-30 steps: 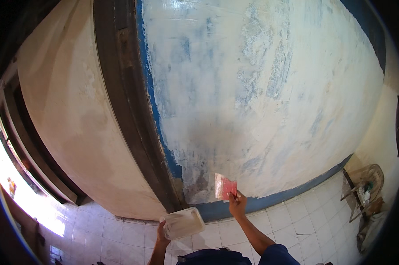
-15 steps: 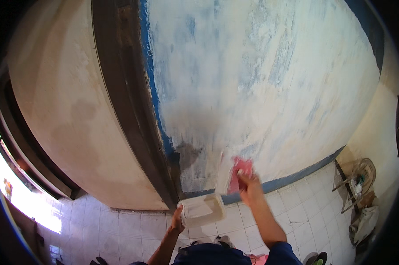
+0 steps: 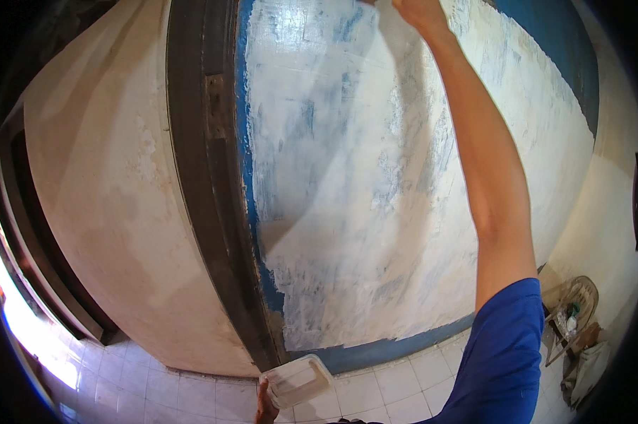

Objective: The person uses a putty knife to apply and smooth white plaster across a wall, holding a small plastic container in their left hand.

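Observation:
My left hand grips the left edge of a shallow, translucent white plastic tub, held tilted low, near the wall's foot. Pale residue coats the inside of the tub. My right arm stretches up across a wall patchily coated in white filler over blue paint. At the top edge of the view, my right hand is closed, with its fingers mostly cut off. The flat pink putty spreader it held a moment ago is almost wholly out of view.
A dark door frame borders the coated wall on the left, beside a beige wall. Blue paint shows along the wall's foot. White floor tiles lie below. A chair with bags and other items stands at the right.
My right hand has swung from low on the wall, by the tub, up to the top edge. The view has shifted upward, and the tub now sits lower and further left.

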`<state>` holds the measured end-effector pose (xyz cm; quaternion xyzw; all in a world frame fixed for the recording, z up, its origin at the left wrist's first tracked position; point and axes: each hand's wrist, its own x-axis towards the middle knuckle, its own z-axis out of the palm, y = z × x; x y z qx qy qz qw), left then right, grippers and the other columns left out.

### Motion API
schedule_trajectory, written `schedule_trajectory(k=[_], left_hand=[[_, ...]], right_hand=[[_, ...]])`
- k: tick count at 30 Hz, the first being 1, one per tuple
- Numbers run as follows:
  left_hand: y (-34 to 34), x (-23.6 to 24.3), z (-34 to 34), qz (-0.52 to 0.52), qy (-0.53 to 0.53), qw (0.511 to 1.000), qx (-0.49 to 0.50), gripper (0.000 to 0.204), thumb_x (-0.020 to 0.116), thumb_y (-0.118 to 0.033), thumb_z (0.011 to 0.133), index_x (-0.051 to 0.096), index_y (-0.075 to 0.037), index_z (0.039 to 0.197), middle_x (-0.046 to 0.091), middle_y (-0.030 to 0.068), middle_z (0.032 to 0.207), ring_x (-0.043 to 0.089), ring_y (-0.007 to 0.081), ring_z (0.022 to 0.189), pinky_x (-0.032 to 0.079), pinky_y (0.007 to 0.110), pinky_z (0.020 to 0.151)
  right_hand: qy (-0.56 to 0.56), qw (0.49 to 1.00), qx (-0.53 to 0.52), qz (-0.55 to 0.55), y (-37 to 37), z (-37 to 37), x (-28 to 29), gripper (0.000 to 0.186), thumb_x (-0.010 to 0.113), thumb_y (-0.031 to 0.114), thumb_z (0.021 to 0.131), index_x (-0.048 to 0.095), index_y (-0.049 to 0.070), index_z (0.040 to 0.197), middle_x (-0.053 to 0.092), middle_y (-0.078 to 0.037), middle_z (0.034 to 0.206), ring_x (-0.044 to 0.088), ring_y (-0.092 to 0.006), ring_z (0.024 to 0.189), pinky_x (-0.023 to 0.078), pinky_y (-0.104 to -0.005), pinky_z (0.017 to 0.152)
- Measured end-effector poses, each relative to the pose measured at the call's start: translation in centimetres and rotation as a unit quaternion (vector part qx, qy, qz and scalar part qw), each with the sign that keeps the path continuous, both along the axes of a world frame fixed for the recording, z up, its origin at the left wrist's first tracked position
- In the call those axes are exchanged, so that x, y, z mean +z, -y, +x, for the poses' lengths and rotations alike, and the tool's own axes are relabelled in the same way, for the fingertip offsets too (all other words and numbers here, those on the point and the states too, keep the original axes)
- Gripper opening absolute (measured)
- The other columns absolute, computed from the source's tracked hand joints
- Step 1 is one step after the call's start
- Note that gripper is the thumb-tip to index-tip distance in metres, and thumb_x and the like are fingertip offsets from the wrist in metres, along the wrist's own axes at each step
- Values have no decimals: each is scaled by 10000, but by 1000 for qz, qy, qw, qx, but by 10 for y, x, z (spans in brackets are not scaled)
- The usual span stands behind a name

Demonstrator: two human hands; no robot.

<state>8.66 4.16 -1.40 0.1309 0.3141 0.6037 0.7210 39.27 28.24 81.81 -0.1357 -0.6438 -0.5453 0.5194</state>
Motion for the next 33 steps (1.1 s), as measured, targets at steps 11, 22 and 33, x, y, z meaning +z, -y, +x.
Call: schedule_trajectory(k=[11,22,33], left_hand=[[-5,-2,-27,1,-20,999,26,610,523,-475,899,477,-54,1339,584,123,1277,565,300,1160,429,434,1016],[-12,-23,-36,-10,-75,997,22,637,463,-496,916,457,-40,1360,547,146,1319,529,307,1202,413,444,1040],[-13,-20,-24,181,-223,956,63,650,464,-507,927,448,-25,1362,544,171,1300,549,316,1171,496,453,954]], right_hand=[[-44,993,-98,-56,-33,-29,-232,496,621,53,750,611,164,1234,562,-50,1225,519,-268,1004,398,-416,747],[-11,977,8,-213,37,-44,-384,516,596,-34,711,639,96,1209,615,-62,1161,551,-256,911,397,-388,791],[45,997,-11,62,-11,-49,21,303,537,88,823,709,146,1065,673,-129,955,595,-346,895,466,-440,770]])
